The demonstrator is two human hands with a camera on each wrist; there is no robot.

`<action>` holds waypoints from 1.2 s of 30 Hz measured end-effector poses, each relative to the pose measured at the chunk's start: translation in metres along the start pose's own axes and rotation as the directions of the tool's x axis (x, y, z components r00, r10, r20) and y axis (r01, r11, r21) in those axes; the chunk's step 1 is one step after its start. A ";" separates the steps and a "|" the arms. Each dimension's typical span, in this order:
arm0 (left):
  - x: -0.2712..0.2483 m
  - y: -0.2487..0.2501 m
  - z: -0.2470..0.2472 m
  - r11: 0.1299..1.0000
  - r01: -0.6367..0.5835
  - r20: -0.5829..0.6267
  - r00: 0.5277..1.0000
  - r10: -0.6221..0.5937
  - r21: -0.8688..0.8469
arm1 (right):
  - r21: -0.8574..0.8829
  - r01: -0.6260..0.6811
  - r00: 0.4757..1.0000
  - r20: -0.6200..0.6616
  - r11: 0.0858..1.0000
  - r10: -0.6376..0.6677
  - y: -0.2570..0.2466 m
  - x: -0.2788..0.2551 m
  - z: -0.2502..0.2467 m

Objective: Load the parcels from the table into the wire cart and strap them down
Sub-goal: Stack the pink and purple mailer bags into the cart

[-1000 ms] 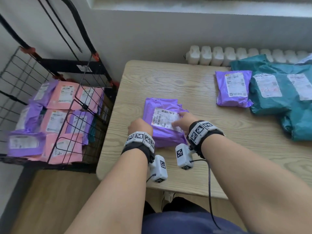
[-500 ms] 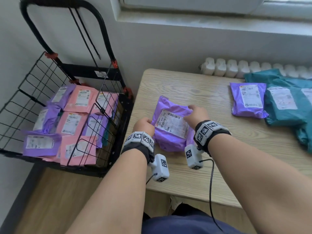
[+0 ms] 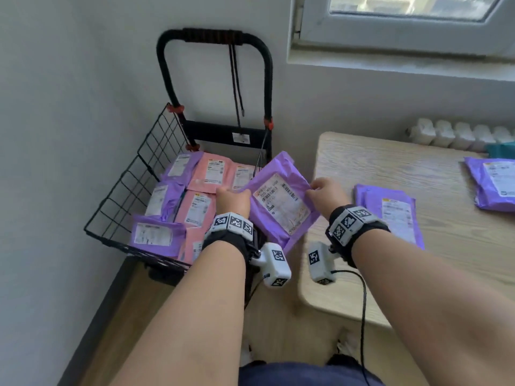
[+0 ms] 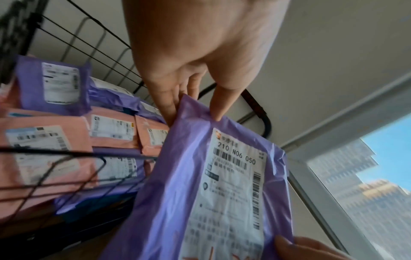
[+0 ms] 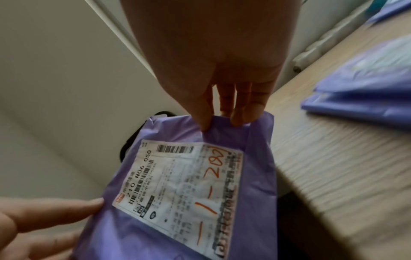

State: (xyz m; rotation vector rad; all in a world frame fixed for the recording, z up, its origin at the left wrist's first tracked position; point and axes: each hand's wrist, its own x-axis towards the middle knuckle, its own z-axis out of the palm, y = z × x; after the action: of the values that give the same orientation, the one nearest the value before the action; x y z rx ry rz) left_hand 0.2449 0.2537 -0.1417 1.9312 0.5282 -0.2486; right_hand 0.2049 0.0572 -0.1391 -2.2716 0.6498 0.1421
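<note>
A pale wall with a window above; a light wooden table (image 3: 390, 174) stands on the right, and a black wire cart (image 3: 133, 188) sits on the floor to its left, already lined with pink and purple parcels. Both hands hold a purple mailer bag (image 3: 281, 201) in the air between the table edge and the cart. The left hand (image 3: 232, 200) pinches its left edge and the right hand (image 3: 326, 192) pinches its right edge, thumbs on top. The bag looks light, soft and crinkly, its plastic likely slick, so gripping the edges suits it. The left wrist view alone shows the fingers tucked beneath the bag and the cart's load up close; the right wrist view alone shows orange handwriting on its label (image 5: 184, 179). More purple parcels (image 3: 395, 210) lie on the table.
</note>
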 end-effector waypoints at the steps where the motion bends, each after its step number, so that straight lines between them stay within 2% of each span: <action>1: 0.009 -0.004 -0.015 0.998 0.031 -0.012 0.999 -0.031 -0.053 | 0.019 0.012 1.000 -0.008 1.000 -0.011 -0.013 -0.003 0.013; 3: 0.027 -0.016 -0.045 0.988 0.105 0.047 0.994 -0.100 -0.117 | 0.053 0.034 0.999 -0.025 0.998 -0.033 -0.036 -0.008 0.037; 6: 0.046 -0.033 -0.078 0.964 0.207 0.253 0.954 -0.161 -0.167 | 0.092 0.039 0.999 -0.018 0.995 -0.038 -0.065 -0.014 0.069; 8: 0.049 -0.040 -0.094 0.965 0.232 0.289 0.938 -0.190 -0.121 | 0.108 0.051 0.999 -0.001 0.993 -0.052 -0.082 -0.016 0.087; 11: 0.057 -0.052 -0.109 0.982 0.182 0.168 0.968 -0.187 0.049 | 0.140 0.042 0.998 0.032 0.989 -0.046 -0.101 -0.013 0.110; 16: 0.081 -0.070 -0.112 0.967 0.184 0.128 0.970 -0.208 0.178 | 0.175 -0.002 0.995 0.100 0.985 -0.016 -0.119 0.010 0.138; 19: 0.099 -0.068 -0.115 0.958 0.215 0.036 0.973 -0.226 0.192 | 0.199 -0.036 0.991 0.131 0.979 0.010 -0.128 0.034 0.151; 22: 0.123 -0.059 -0.118 0.963 0.210 -0.002 0.977 -0.213 0.167 | 0.215 -0.071 0.983 0.178 0.974 0.032 -0.140 0.062 0.163; 30: 0.199 -0.054 -0.117 0.982 0.176 0.041 0.983 -0.179 0.072 | 0.247 -0.161 0.959 0.267 0.955 0.092 -0.165 0.134 0.198; 36: 0.260 -0.051 -0.114 0.980 0.170 -0.003 0.985 -0.171 0.099 | 0.296 -0.182 0.957 0.275 0.938 0.099 -0.179 0.182 0.230</action>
State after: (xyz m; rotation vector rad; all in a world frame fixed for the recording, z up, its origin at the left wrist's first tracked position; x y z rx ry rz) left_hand 0.4419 0.4386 -0.2418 1.9823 0.6907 -0.3960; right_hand 0.4723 0.2479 -0.2403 -1.8559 0.6470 0.3681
